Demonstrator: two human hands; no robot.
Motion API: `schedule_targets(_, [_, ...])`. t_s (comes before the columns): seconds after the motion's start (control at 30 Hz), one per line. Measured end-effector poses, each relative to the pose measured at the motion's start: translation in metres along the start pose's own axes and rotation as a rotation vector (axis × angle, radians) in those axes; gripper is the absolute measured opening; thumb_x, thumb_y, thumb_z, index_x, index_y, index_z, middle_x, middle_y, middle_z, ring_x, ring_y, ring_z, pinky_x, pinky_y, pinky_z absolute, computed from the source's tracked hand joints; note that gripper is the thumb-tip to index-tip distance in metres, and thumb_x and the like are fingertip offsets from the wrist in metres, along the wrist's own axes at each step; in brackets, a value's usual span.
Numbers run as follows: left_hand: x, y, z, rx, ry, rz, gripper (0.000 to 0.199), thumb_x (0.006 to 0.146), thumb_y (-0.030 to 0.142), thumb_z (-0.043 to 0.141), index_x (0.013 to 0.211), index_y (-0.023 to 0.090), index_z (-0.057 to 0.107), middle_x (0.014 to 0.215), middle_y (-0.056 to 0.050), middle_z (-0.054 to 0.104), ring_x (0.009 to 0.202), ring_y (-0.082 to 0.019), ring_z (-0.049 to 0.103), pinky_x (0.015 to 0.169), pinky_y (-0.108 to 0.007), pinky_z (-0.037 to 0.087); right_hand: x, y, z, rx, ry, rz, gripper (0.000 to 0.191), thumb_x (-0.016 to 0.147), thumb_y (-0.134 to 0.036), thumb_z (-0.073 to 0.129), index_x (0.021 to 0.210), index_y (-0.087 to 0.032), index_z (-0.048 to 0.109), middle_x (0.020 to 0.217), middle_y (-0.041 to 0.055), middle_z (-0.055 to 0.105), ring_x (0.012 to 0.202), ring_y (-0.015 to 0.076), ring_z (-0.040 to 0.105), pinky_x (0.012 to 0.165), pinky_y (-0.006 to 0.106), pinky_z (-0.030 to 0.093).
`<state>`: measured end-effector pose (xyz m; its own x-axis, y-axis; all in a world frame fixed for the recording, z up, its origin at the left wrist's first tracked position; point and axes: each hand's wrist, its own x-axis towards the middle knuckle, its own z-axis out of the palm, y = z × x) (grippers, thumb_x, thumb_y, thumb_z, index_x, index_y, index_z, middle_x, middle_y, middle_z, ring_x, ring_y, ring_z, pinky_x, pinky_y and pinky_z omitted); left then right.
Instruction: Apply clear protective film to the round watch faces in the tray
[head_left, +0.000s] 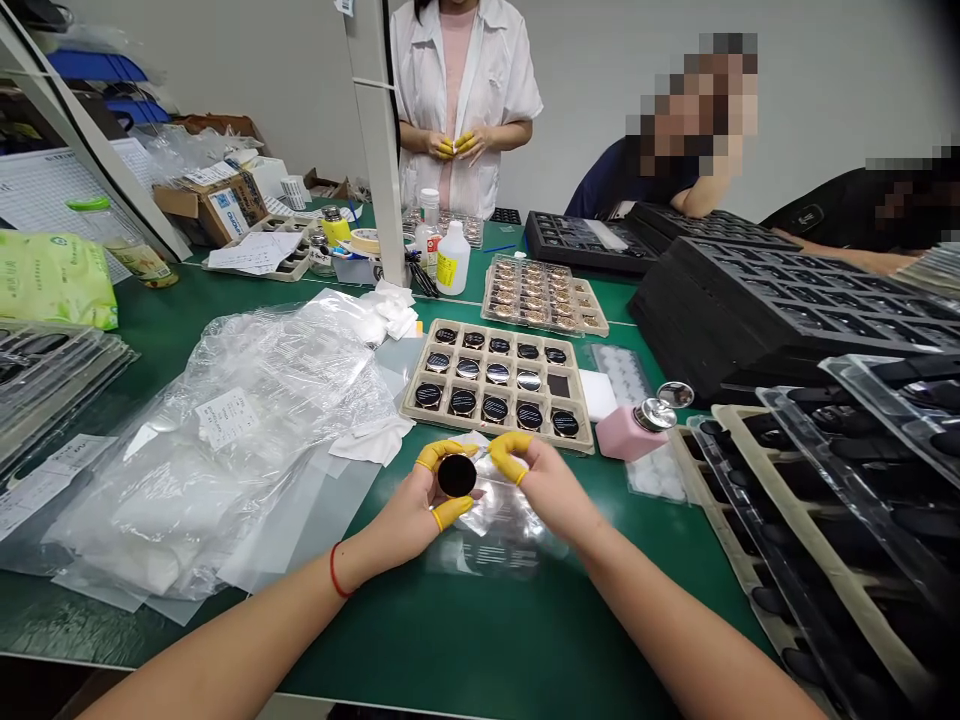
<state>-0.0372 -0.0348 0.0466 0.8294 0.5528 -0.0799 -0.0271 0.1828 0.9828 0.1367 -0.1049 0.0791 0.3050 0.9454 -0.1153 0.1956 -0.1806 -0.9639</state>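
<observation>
Left hand's (411, 512) disc (457, 476) near tray edge (414, 411)

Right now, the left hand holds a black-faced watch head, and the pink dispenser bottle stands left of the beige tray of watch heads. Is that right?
Not quite: the head view shows the pink dispenser bottle right of the beige tray; the left hand does hold a black-faced watch head.

Black disc (457, 476), yellow finger cots (452, 513)
</observation>
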Motion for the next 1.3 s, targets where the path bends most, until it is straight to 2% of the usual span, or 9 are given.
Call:
schedule_targets(0.07, [0.000, 0.004, 0.000, -0.006, -0.023, -0.061, 0.044, 0.081, 0.024, 0.063, 0.117, 0.025, 0.039, 0.118, -0.007, 0.054, 0.101, -0.021, 0.063, 0.096, -0.041, 0.046, 0.000, -0.005, -0.006, 0.071, 0.007, 0.001, 0.015, 0.077, -0.034, 0.059, 0.074, -0.020, 0.058, 0.093, 0.0029, 0.062, 0.091, 0.0191, 0.056, 0.085, 0.034, 0.042])
schedule_targets(0.13, [0.000, 0.008, 0.001, 0.045, -0.041, -0.083, 0.045, 0.079, 0.023, 0.065, 0.117, 0.024, 0.041, 0.106, -0.005, 0.060, 0.097, -0.022, 0.064, 0.093, -0.041, 0.048, -0.003, -0.009, -0.007, 0.103, -0.039, 0.010, 0.017, 0.076, -0.036, 0.061, 0.072, -0.020, 0.058, 0.101, 0.0039, 0.062, 0.096, 0.0202, 0.056, 0.086, 0.034, 0.042])
schedule_targets(0.23, [0.001, 0.010, 0.002, 0.069, -0.066, -0.064, 0.046, 0.078, 0.024, 0.067, 0.118, 0.024, 0.044, 0.112, -0.006, 0.060, 0.098, -0.022, 0.063, 0.091, -0.040, 0.049, -0.009, -0.011, 0.001, 0.076, -0.108, 0.036, 0.012, 0.075, -0.032, 0.061, 0.075, -0.020, 0.059, 0.105, 0.0042, 0.062, 0.097, 0.0209, 0.056, 0.085, 0.035, 0.043])
schedule_targets(0.33, [0.001, 0.009, 0.003, 0.068, -0.078, -0.041, 0.046, 0.078, 0.023, 0.067, 0.118, 0.025, 0.045, 0.115, -0.006, 0.060, 0.099, -0.021, 0.063, 0.091, -0.039, 0.049, -0.012, -0.008, 0.009, 0.035, -0.129, 0.039, 0.007, 0.075, -0.027, 0.057, 0.077, -0.020, 0.059, 0.096, 0.0035, 0.063, 0.095, 0.0203, 0.056, 0.084, 0.034, 0.043])
schedule_targets(0.6, [0.001, 0.005, 0.001, 0.072, -0.094, -0.050, 0.045, 0.078, 0.023, 0.066, 0.117, 0.024, 0.045, 0.109, -0.005, 0.063, 0.098, -0.022, 0.064, 0.092, -0.040, 0.048, -0.010, -0.005, 0.009, -0.028, -0.100, 0.033, 0.006, 0.074, -0.019, 0.052, 0.076, -0.019, 0.058, 0.090, 0.0022, 0.061, 0.088, 0.0186, 0.056, 0.081, 0.032, 0.042])
schedule_targets(1.0, [0.001, 0.004, 0.002, 0.086, -0.070, -0.033, 0.045, 0.077, 0.023, 0.068, 0.117, 0.025, 0.046, 0.112, -0.005, 0.062, 0.096, -0.021, 0.065, 0.090, -0.038, 0.050, -0.011, -0.005, 0.013, -0.070, -0.078, -0.006, 0.006, 0.076, -0.022, 0.053, 0.072, -0.019, 0.057, 0.082, 0.0007, 0.060, 0.085, 0.0180, 0.055, 0.078, 0.032, 0.043])
schedule_targets(1.3, [0.001, 0.006, 0.003, 0.076, -0.066, -0.037, 0.045, 0.077, 0.020, 0.067, 0.116, 0.025, 0.046, 0.109, -0.004, 0.063, 0.097, -0.020, 0.064, 0.089, -0.036, 0.051, -0.012, -0.004, 0.014, -0.130, -0.052, -0.020, 0.006, 0.075, -0.021, 0.051, 0.072, -0.020, 0.057, 0.085, 0.0014, 0.061, 0.086, 0.0188, 0.055, 0.079, 0.033, 0.042])
